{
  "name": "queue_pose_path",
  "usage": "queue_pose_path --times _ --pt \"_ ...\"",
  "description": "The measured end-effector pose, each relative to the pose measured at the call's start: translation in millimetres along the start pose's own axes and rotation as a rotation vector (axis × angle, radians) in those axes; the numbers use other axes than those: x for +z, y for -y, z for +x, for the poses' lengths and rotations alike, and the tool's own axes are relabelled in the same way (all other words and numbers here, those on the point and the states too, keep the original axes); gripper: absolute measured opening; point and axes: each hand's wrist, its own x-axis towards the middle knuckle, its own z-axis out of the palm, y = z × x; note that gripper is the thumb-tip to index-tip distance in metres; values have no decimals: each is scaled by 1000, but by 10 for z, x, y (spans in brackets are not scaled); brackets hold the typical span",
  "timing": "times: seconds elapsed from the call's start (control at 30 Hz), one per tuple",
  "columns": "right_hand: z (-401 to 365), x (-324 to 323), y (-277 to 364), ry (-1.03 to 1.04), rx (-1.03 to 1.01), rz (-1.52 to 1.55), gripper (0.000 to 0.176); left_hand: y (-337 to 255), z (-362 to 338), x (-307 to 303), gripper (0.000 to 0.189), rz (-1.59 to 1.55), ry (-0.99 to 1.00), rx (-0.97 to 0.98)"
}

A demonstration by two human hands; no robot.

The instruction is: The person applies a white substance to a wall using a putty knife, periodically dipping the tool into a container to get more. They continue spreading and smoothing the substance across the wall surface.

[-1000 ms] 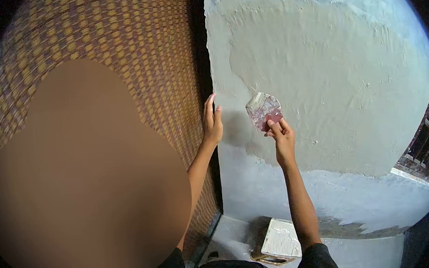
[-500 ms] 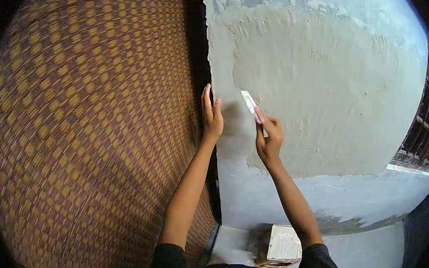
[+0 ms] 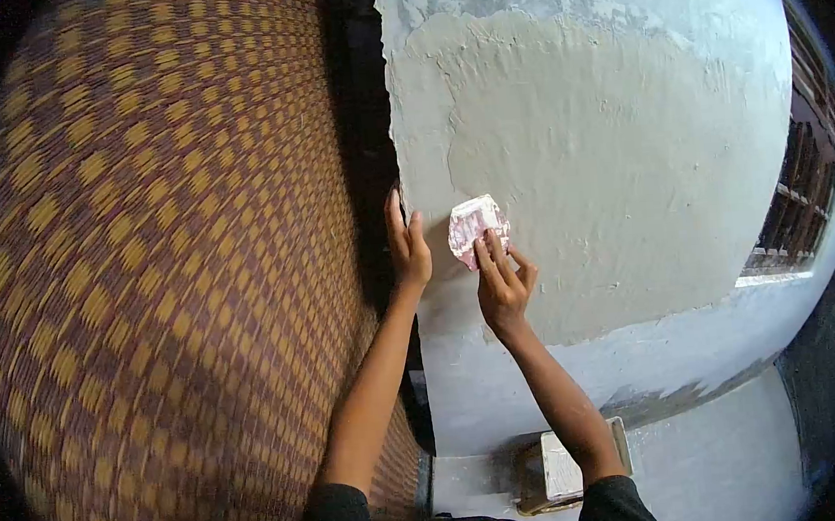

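Pink shows through white smears on a flat putty spreader, gripped at its lower part by the right hand, with fingers laid over the face that shows. It sits just above and to the left of that hand, before the left border of a greyish putty patch (whether the far edge presses on the wall, I cannot tell). The patch spreads above and to the right of the right hand, ridged in places, on a pale blue-grey wall. The left hand is well clear of the spreader, fingers extended and thumb parted from them, placed at the wall's ragged vertical edge. Left of that hand, past a dark gap, a woven mat in brown and yellow fills the view. Below the right hand, partly behind its forearm, a white-topped container stands on the grey floor. Far right of both hands is a barred window.
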Motion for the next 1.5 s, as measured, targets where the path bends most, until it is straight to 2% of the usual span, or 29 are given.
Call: queue_pose_path --times 0.23,0.33,0.47,0.57,0.83,1.1,1.23,1.37,1.5 --pt "44 -10 -96 98 -29 -109 42 91 -34 86 55 -154 32 20" --pt "36 17 -200 143 -114 -164 41 74 -13 124 55 -190 59 38" --pt "65 -10 -290 206 -187 -200 35 187 -34 207 56 -235 76 36" --pt "80 -24 -296 264 -226 -240 31 245 -58 222 57 -227 71 -28" --pt "-6 -101 -348 306 -321 -300 29 211 -20 210 60 -195 81 20" --pt "-314 -212 -385 481 -415 -366 30 184 -79 202 59 -170 96 17" --pt "-447 -394 -454 565 -454 -285 38 197 -146 253 59 -147 75 44" --pt "-364 -623 -395 500 -383 -121 39 334 -208 275 61 -74 48 15" --pt "38 -621 -505 382 -277 -18 29 367 -186 285 60 -124 43 61"
